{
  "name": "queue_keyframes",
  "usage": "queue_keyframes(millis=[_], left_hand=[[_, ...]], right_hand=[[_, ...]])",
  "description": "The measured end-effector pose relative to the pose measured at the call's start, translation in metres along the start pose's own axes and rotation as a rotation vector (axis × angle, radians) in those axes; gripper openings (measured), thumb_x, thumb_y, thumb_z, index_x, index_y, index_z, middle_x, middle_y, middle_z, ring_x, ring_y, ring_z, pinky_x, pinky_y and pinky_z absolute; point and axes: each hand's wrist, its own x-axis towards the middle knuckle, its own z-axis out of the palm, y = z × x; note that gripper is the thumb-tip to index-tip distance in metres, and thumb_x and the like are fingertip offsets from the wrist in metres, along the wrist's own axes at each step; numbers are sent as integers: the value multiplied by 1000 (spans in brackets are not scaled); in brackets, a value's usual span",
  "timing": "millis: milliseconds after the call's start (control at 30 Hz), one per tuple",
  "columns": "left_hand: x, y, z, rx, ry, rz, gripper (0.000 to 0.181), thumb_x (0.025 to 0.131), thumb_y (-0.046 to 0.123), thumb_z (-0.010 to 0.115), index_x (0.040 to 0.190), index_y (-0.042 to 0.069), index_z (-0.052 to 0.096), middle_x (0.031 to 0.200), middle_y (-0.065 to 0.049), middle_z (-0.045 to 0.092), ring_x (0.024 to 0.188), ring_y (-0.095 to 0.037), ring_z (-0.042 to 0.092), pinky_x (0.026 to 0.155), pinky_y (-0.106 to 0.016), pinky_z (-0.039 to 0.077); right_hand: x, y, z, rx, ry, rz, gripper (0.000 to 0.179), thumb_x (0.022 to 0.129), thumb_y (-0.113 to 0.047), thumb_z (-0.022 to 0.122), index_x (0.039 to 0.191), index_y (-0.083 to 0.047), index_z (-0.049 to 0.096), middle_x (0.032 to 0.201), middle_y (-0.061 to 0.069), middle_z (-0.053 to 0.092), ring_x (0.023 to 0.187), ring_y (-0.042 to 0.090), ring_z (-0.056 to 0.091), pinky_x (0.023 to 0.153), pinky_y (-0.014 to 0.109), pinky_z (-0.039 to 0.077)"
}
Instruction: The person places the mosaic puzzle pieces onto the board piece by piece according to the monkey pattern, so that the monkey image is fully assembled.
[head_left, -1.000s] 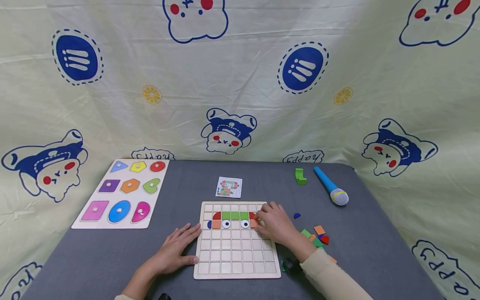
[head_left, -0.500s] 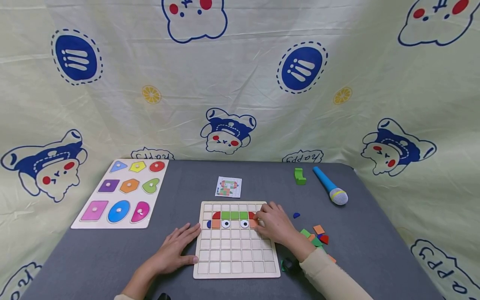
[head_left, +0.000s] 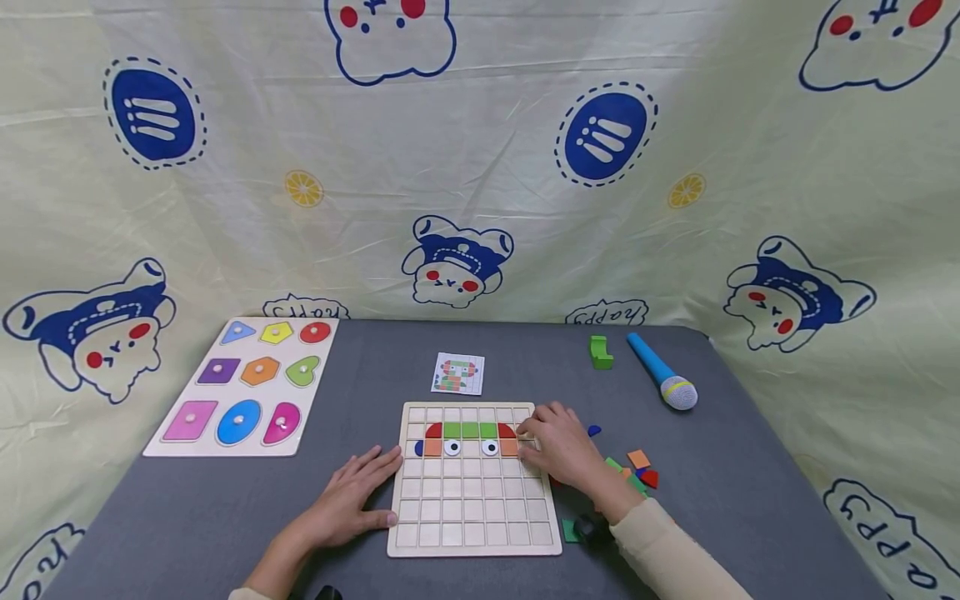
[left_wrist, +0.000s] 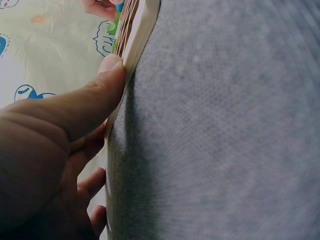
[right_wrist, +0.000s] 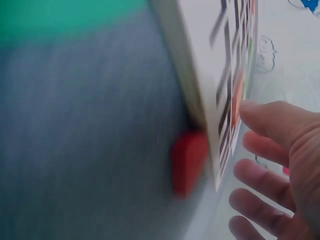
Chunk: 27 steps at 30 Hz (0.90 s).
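Note:
A wooden grid board (head_left: 474,510) lies in the middle of the head view. Near its top sit green squares (head_left: 470,431), red rounded corner pieces (head_left: 433,431), orange squares (head_left: 508,448), two eye tiles (head_left: 452,448) and a blue half-round piece (head_left: 419,448). My left hand (head_left: 351,496) rests at the board's left edge, fingers extended; its thumb (left_wrist: 112,70) touches the rim in the left wrist view. My right hand (head_left: 561,443) hovers at the upper right corner, fingers loosely bent and holding nothing; it hides some cells there. A red piece (right_wrist: 189,162) lies beside the board.
Loose coloured pieces (head_left: 638,460) lie scattered right of the board. A small picture card (head_left: 457,374) sits behind it. A green block (head_left: 601,352) and a blue toy microphone (head_left: 662,372) are at back right, a shape puzzle (head_left: 251,400) at left.
My right hand has shifted slightly right, away from the tiles, uncovering the right red corner piece and the orange square below it. My left hand stays in place.

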Motion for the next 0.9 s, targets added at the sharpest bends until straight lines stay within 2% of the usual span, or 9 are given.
queue_keyframes(millis=[133, 333, 533, 733, 900], left_hand=[[0, 0, 0, 1, 2, 5, 80, 78, 41, 72, 144, 11, 39, 153, -5, 35, 144, -37, 22, 111, -66, 13], [-1, -1, -1, 2, 11, 10, 79, 78, 40, 72, 144, 11, 39, 153, -6, 36, 143, -38, 22, 111, -66, 12], [-1, -1, 0, 5, 11, 20, 79, 79, 41, 72, 144, 10, 39, 153, -6, 36, 143, -38, 23, 112, -65, 13], [-1, -2, 0, 2, 13, 18, 79, 78, 40, 72, 144, 10, 39, 153, -6, 36, 143, -38, 23, 112, -65, 13], [0, -1, 0, 8, 12, 22, 79, 79, 39, 72, 144, 10, 39, 152, -7, 36, 143, -38, 23, 112, -65, 14]], right_hand=[[-3, 16, -6, -11, 21, 44, 26, 77, -32, 77, 98, -18, 72, 98, 2, 61, 94, 20, 50, 85, 41, 43], [-6, 54, -12, -29, 64, 84, 25, 79, -31, 75, 99, -16, 72, 100, 5, 61, 96, 25, 52, 83, 47, 44], [-8, 88, -15, -19, 51, 145, 22, 81, -28, 74, 98, -14, 71, 99, 8, 61, 95, 29, 52, 79, 47, 43], [-7, 109, -16, -28, 44, 172, 22, 82, -26, 73, 99, -12, 71, 102, 11, 62, 96, 32, 51, 78, 50, 43], [-7, 119, -16, -39, 4, 189, 22, 83, -26, 72, 100, -11, 70, 106, 14, 62, 97, 33, 50, 78, 50, 43]])
